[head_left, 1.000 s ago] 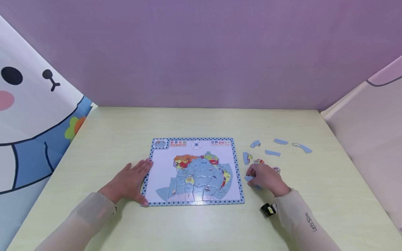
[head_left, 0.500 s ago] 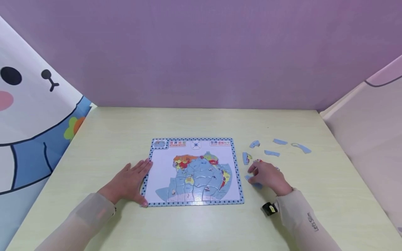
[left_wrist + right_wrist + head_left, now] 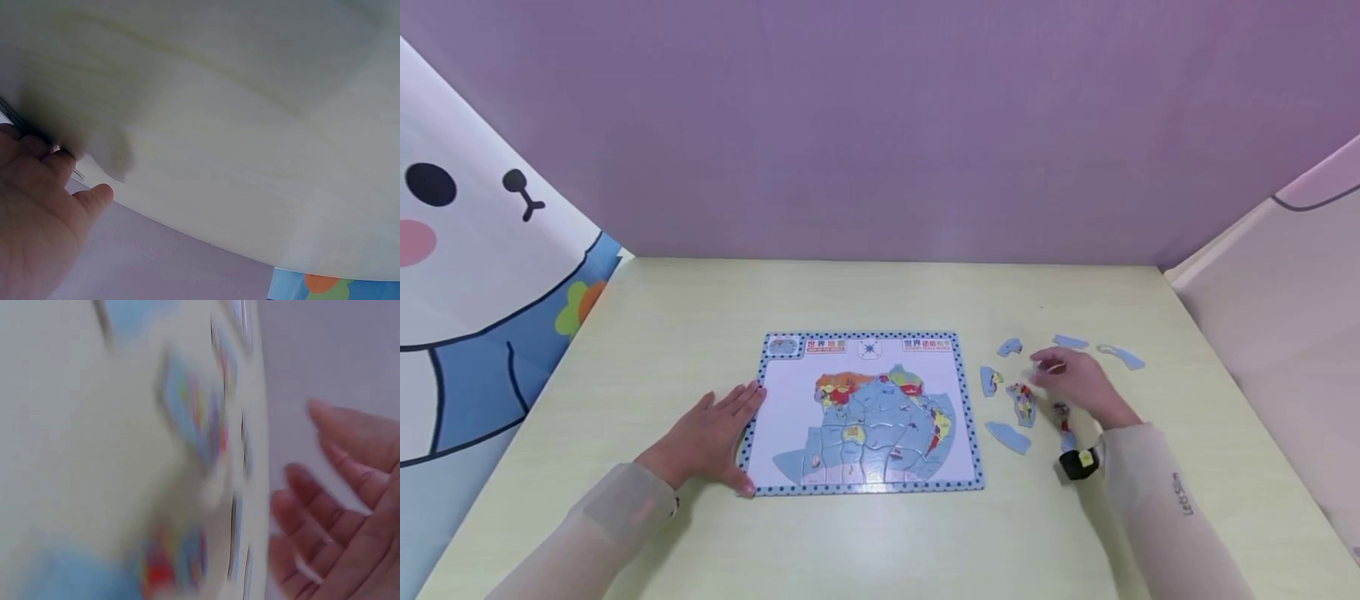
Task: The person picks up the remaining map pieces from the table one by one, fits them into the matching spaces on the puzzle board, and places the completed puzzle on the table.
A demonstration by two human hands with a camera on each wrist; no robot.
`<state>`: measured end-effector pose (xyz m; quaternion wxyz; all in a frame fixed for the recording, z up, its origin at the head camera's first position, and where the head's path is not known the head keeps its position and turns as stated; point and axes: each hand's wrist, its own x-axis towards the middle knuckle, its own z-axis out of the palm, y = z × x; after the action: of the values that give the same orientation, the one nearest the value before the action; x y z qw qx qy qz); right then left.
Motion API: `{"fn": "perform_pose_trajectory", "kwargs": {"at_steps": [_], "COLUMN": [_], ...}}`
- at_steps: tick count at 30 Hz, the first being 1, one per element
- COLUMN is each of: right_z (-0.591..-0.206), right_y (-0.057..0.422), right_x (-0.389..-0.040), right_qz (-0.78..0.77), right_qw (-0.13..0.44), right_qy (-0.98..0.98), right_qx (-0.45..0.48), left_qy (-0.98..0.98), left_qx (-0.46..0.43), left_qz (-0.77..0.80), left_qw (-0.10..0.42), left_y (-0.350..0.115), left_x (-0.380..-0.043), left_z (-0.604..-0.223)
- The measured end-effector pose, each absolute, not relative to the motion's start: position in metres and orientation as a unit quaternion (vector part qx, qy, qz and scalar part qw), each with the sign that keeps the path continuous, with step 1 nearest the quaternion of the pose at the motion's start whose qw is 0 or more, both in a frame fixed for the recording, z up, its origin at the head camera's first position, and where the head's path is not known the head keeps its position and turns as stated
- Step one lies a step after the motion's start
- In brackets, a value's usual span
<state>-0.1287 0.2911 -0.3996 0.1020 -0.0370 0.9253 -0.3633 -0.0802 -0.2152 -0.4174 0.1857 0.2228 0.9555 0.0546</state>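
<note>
The puzzle board (image 3: 786,400), a world map with a dotted blue border, lies flat with its middle and lower map partly filled. My left hand (image 3: 703,437) rests along its left edge, fingers straight. To the right of the board, my right hand (image 3: 1082,385) hovers among loose puzzle pieces, fingers loosely bent; the right wrist view shows nothing between them. Below its fingertips lies a multicoloured piece (image 3: 1024,406), with a plain blue piece (image 3: 1009,437) nearer the front. Another coloured piece (image 3: 1065,429) lies partly under the wrist. A blue piece seen earlier is hidden behind the right hand.
Beside the board's right edge is a blue-and-yellow piece (image 3: 987,381). Farther back lie a small blue piece (image 3: 1010,347), a blue strip (image 3: 1070,342) and a curved piece (image 3: 1123,357). A purple wall (image 3: 880,133) closes off the table's far edge.
My right hand has left the plain blue piece and moved back and to the right, uncovering it and the multicoloured piece. The left hand and board stay put.
</note>
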Motion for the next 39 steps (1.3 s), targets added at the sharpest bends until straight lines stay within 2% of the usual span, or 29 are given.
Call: {"fn": "perform_pose_trajectory", "kwargs": {"at_steps": [6,10,18,24,39], "right_z": [-0.396,-0.397,-0.408,-0.415,-0.415], "right_y": [0.339,0.367,0.408,0.420,0.426], "right_x": [-0.152,-0.158,-0.151,-0.147,-0.154], "right_qz": [-0.310,-0.261,-0.211,-0.210,-0.204], "right_qw": [0.030,0.010,0.074,0.108,0.136], "right_qy": [0.950,0.965,0.972,0.966,0.963], "right_qx": [-0.030,-0.005,0.067,0.107,0.114], "left_qy": [0.955,0.956,0.956,0.956,0.955], "left_qx": [0.213,0.212,0.229,0.230,0.234], "left_qz": [0.057,0.055,0.046,0.047,0.039], "left_qw": [0.197,0.197,0.177,0.179,0.177], "left_y": [-0.217,-0.217,-0.216,-0.216,-0.215], "left_x": [-0.079,-0.078,-0.081,-0.082,-0.083], "left_z": [-0.420,-0.419,-0.420,-0.421,-0.419]}}
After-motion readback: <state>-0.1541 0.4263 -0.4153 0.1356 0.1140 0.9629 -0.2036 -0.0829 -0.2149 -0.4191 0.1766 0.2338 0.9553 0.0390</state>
